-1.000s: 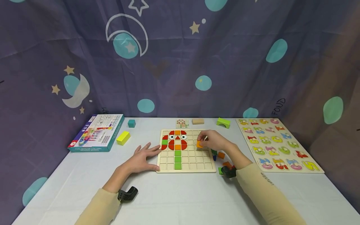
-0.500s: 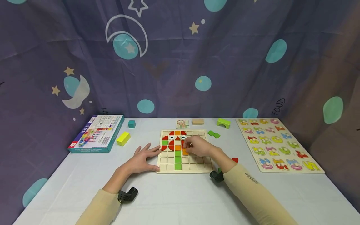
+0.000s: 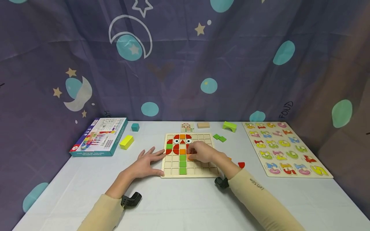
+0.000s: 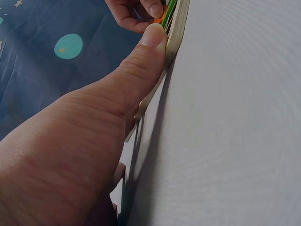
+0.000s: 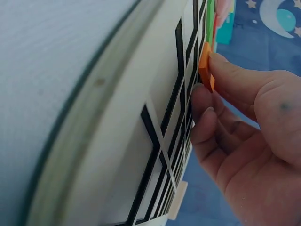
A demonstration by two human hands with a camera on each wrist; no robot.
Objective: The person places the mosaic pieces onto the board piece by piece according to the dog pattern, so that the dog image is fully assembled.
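Note:
A wooden grid board (image 3: 203,165) lies flat on the table. On it a pattern of red, orange, green and white tiles includes two eyes, with a column of green tiles (image 3: 182,164) below. My left hand (image 3: 144,165) lies spread at the board's left side, fingertips and thumb at its edge. Between thumb and fingers my right hand (image 3: 202,151) pinches an orange square tile (image 5: 205,68), just right of the column's top. In the right wrist view, the tile stands tilted against the grid. The right hand hides part of the red tiles.
Behind the board are a picture card (image 3: 187,127), a plain wooden block (image 3: 203,124) and a green arch block (image 3: 229,125). Two green tiles (image 3: 219,138) and a red piece (image 3: 241,165) lie right. A number puzzle (image 3: 263,162) stands farther right; a box (image 3: 98,136), yellow block (image 3: 127,142) and teal cube (image 3: 135,127) left.
My right hand has carried the orange tile left across the board, from its right side to beside the green column, then lowered it slightly. The left hand has stayed in place.

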